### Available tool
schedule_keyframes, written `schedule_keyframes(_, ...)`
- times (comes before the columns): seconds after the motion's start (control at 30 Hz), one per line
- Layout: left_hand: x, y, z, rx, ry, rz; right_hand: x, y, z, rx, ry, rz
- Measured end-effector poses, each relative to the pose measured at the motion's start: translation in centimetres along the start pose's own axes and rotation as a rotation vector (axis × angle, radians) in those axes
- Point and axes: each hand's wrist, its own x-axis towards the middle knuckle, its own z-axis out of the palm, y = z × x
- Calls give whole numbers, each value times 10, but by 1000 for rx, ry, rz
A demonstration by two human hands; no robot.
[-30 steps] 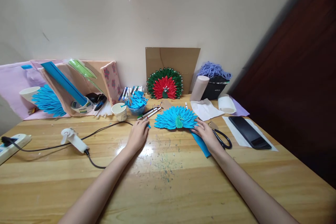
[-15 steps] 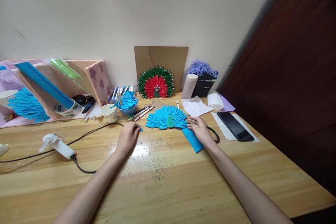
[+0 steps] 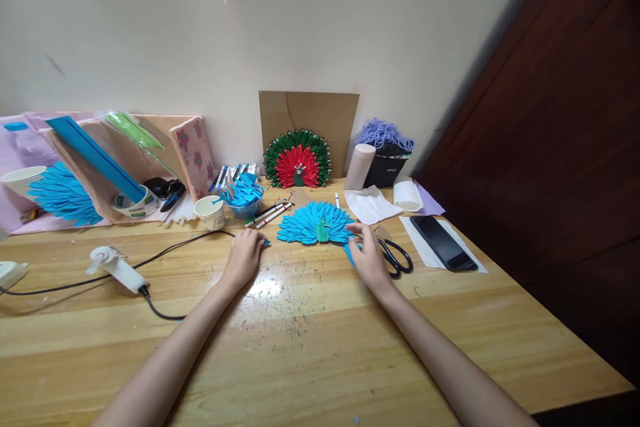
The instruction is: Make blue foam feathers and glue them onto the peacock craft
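Pinching blue papery scrap [image 3: 267,243] with curled left hand [image 3: 244,255]; resting right hand [image 3: 369,257], opening and hold unclear, by blue petalled papery fan [image 3: 299,225]; likely crushing easily, wanting base-gripping.

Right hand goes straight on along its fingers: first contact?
Likely the blue peacock; the right hand has fingertips at its edge in the picture, but whether they touch is unclear.

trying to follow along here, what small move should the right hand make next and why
Perhaps draw the blue strip toward the person with the right hand: that hand partly covers it, and its far end sits close to the blue peacock.
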Motion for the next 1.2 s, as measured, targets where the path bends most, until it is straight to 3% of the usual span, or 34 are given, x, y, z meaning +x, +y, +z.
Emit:
schedule_keyframes(0.17,-18,13,-26,-209,48,-110,-33,-33,29,24,-347,-153)
schedule_keyframes(0.23,-34,12,-43,-232,9,-161,-39,-47,43,17,-474,-222)
schedule_keyframes(0.33,-66,0,-71,-240,48,-205,-40,-67,72,32,-603,-280)
schedule_keyframes(0.43,-103,-19,-98,-300,140,-319,-37,-89,114,69,-686,-312)
schedule_keyframes(0.6,-148,-53,-133,-471,391,-587,-42,-132,204,115,-763,-313)
schedule_keyframes(0.77,-164,-88,-151,-485,717,-757,-67,-171,282,129,-866,-325)
schedule_keyframes(0.87,-168,-103,-152,-610,778,-827,-79,-184,310,65,-819,-337)
schedule_keyframes(0.93,-170,-108,-152,-644,784,-860,-82,-188,320,44,-782,-308)
schedule_keyframes(1.03,-172,-111,-149,-632,793,-887,-78,-186,320,74,-826,-295)
schedule_keyframes(1.2,-175,-109,-146,-587,767,-902,-70,-167,281,297,-871,-229)
